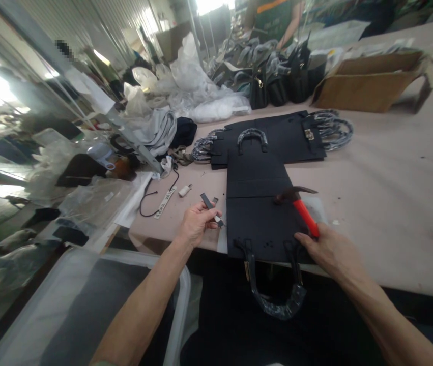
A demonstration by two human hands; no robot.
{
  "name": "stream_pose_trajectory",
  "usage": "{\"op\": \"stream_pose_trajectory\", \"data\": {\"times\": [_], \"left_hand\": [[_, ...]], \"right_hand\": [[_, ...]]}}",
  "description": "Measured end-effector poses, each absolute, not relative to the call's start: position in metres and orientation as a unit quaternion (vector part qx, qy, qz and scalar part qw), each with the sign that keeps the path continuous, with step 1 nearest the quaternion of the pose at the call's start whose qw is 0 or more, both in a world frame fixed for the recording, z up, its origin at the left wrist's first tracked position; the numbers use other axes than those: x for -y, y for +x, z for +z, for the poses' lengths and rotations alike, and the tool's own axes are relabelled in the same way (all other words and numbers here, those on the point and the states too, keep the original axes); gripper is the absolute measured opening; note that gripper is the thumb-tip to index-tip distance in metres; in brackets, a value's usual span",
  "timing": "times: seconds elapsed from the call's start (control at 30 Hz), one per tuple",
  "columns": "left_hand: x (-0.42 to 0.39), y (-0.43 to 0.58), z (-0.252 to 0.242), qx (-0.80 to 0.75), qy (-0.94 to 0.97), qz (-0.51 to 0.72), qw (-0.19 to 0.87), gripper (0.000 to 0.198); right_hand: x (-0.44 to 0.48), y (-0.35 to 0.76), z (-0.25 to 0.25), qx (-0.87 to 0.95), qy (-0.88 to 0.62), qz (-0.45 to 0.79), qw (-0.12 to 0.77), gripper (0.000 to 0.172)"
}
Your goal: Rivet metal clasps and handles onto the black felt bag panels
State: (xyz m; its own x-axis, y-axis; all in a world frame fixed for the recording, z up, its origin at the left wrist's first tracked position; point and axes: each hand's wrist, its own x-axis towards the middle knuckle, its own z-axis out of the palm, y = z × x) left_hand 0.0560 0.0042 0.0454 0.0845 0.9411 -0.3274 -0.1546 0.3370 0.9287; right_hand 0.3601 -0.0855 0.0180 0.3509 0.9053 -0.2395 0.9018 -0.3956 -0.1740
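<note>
A black handbag panel (260, 216) lies flat at the table's front edge, its plastic-wrapped handle (277, 309) hanging over the side. My right hand (330, 249) is closed round the red handle of a claw hammer (305, 216), whose dark head rests on or just above the panel. To the panel's left, my left hand (195, 223) pinches a few short dark strips (206, 201), one showing a pale part. Another plastic-wrapped handle (252, 136) stands at the panel's far end.
Stacked black panels with wrapped handles (277, 129) lie beyond. A cardboard box (369, 84), finished-looking black bags (277, 89) and clear plastic wrapping (201, 96) sit farther back. Left are a labelled strip (165, 202), a small white object (184, 190) and a plastic bin (183, 300). Another person (273, 23) stands opposite.
</note>
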Motion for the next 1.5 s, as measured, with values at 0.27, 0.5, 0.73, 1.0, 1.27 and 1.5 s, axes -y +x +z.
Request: {"op": "stream_pose_trajectory", "data": {"times": [0.27,0.5,0.73,1.0,1.27,1.5], "left_hand": [[0.002,0.077,0.045,-0.52,0.375,0.401,0.654,0.035],[0.001,0.085,0.046,-0.477,0.32,0.352,0.739,0.022],[0.009,0.093,0.045,-0.376,0.314,0.343,0.801,0.024],[0.021,0.099,0.038,-0.29,0.315,0.349,0.834,0.038],[0.023,0.114,0.028,-0.32,0.475,0.357,0.738,0.03],[0.035,0.138,0.005,-0.343,0.572,0.353,0.656,0.023]], "right_hand": [[0.087,0.359,0.018,0.551,-0.824,0.135,0.005,0.039],[0.088,0.36,0.018,0.549,-0.822,0.15,0.019,0.038],[0.09,0.358,0.019,0.54,-0.826,0.159,0.029,0.037],[0.09,0.36,0.011,0.54,-0.826,0.155,0.049,0.039],[0.092,0.358,0.014,0.535,-0.826,0.16,0.067,0.04],[0.094,0.358,0.015,0.536,-0.823,0.166,0.089,0.038]]}}
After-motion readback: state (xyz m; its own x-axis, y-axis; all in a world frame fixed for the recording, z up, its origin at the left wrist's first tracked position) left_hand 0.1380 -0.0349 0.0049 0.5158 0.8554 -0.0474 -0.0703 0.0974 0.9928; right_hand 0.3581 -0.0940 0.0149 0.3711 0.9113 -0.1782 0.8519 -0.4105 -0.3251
